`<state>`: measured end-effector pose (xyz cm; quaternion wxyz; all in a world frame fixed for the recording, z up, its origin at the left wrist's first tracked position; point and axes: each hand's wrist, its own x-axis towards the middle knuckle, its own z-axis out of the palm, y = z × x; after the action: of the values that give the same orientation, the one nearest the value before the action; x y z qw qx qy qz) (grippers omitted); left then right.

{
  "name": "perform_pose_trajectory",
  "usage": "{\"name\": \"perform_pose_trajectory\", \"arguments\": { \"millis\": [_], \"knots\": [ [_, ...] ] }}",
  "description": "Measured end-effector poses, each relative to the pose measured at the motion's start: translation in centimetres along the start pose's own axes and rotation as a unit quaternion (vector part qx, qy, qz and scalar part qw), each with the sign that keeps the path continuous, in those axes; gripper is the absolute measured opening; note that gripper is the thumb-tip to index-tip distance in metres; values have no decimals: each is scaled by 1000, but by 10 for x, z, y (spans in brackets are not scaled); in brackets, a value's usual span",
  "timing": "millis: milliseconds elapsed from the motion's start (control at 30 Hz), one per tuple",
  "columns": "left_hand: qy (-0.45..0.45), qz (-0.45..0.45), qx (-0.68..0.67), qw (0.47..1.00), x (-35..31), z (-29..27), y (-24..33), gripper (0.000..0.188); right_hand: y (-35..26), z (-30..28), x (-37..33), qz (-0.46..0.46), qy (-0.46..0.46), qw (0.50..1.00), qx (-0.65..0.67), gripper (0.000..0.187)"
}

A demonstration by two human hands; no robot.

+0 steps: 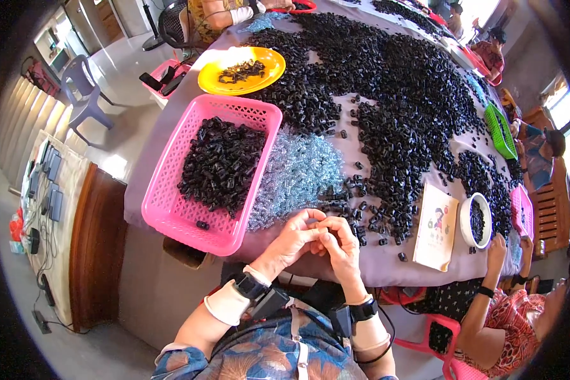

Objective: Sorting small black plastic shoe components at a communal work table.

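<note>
Patterned shirt (253, 358), left hand (289, 241), right hand (343, 248): grip pinched, contents unclear, black pieces (396, 130) just beyond.

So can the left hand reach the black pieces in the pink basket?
Probably yes: nothing covers the black pieces in the open pink basket near the left hand, though its grip looks busy.

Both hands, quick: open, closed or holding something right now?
Left hand: fingers bent inward; whether it grips anything cannot be told.
Right hand: fingers bent inward, close against the left; any held piece cannot be made out.
</note>
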<state>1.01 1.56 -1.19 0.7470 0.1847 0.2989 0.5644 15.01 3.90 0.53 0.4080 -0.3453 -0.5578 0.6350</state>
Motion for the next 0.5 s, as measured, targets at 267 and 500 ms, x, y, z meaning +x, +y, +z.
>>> {"name": "perform_pose_trajectory", "arguments": {
  "millis": [267, 500],
  "knots": [
    [191, 171, 80, 963, -28, 43, 38, 10, 7, -3, -2, 28, 22, 990, 136, 37],
    [297, 287, 95, 906, -33, 13, 130, 17, 11, -2, -6, 40, 28, 998, 39, 21]
  ]
}}
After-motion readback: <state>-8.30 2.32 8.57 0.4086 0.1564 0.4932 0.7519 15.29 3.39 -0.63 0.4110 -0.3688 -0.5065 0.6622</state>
